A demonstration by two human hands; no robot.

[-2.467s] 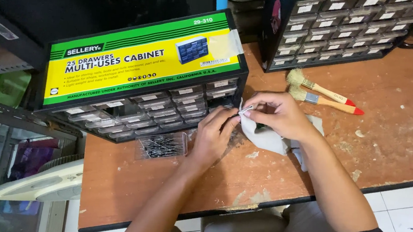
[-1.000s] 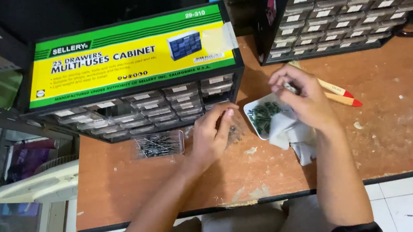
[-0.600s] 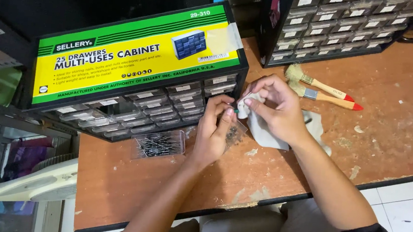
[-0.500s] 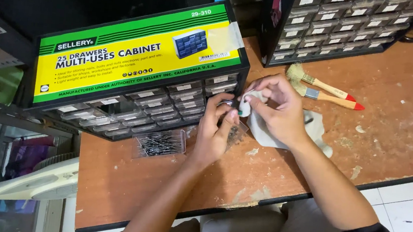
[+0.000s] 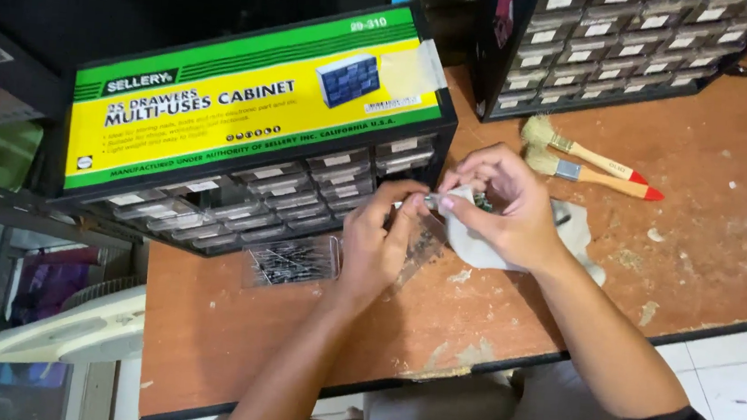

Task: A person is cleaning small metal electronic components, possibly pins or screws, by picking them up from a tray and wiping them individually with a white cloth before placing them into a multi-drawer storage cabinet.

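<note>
Starting at the left, we note a white fan [image 5: 66,332] below the table edge, beside a glass-fronted shelf. On the far left part of the wooden table [image 5: 734,206] lies a drawer cabinet [image 5: 254,136] on its back, its yellow and green label facing up and its small clear drawers facing us. Just near of it rests a clear drawer of dark pins [image 5: 292,261]. The left hand [image 5: 375,246] sits immediately right of that drawer, fingers curled together and pinched on a small metal part [image 5: 428,202] at the cabinet's front corner. The right hand [image 5: 504,212] meets it there, thumb and forefinger closed on a clear plastic bag [image 5: 470,236] holding small dark pieces; the bag hangs just above the table. Farther right lie two paintbrushes [image 5: 589,161] side by side, and a second drawer cabinet [image 5: 622,43] stands at the far edge.
</note>
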